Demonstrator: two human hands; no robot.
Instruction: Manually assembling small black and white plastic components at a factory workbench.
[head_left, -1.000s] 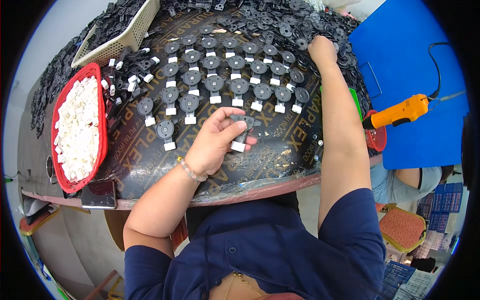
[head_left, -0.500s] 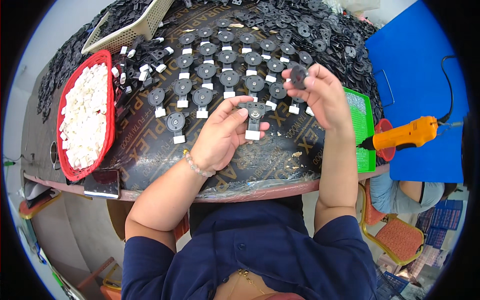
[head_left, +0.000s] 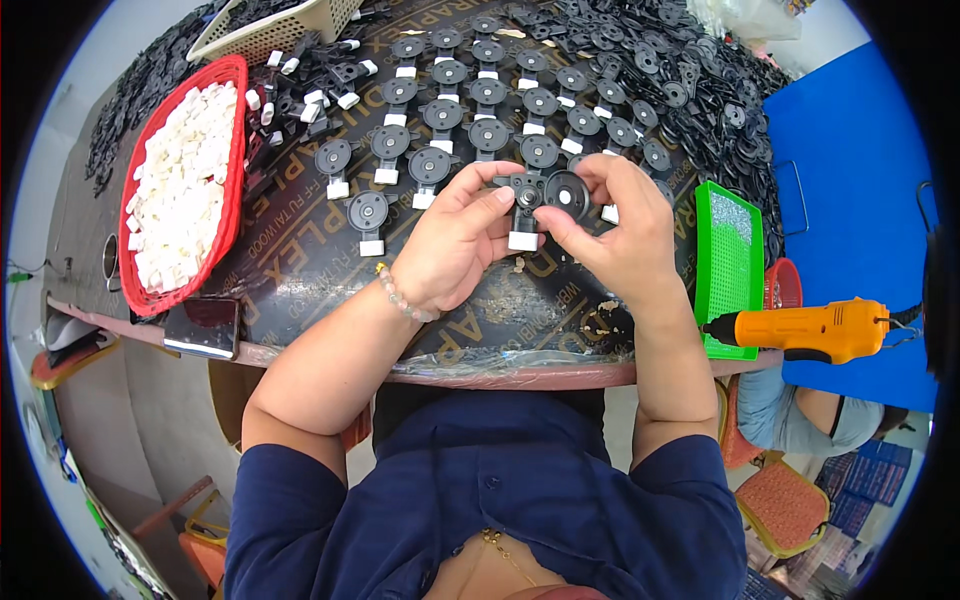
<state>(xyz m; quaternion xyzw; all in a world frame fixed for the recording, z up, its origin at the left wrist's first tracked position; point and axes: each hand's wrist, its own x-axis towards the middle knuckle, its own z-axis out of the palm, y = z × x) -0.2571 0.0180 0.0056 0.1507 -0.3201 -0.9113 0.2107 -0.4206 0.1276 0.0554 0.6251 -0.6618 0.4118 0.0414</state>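
Fingers cover part of both held parts, so how they fit together is hard to make out. The left hand (head_left: 455, 245) is curled, thumb and fingertips pinching a black assembled piece (head_left: 523, 205) (round black head, white block at its lower end). The right hand (head_left: 615, 225) is curled too, pinching a black round disc (head_left: 567, 193) with a pale centre hole, touching the piece's right side. Both sit above the dark table (head_left: 300, 270), in front of the laid-out rows (head_left: 470, 100) of matching pieces, roughly 25, though hands hide some. 1 red basket (head_left: 232, 150) of small white blocks at left, count impossible. 1 beige basket (head_left: 290, 20) is cut off at the top. Loose black discs (head_left: 690, 80) piled top right, uncountable. 1 green tray (head_left: 715, 270), 1 orange power screwdriver (head_left: 810, 330), 1 phone (head_left: 200, 327) at the table edge.
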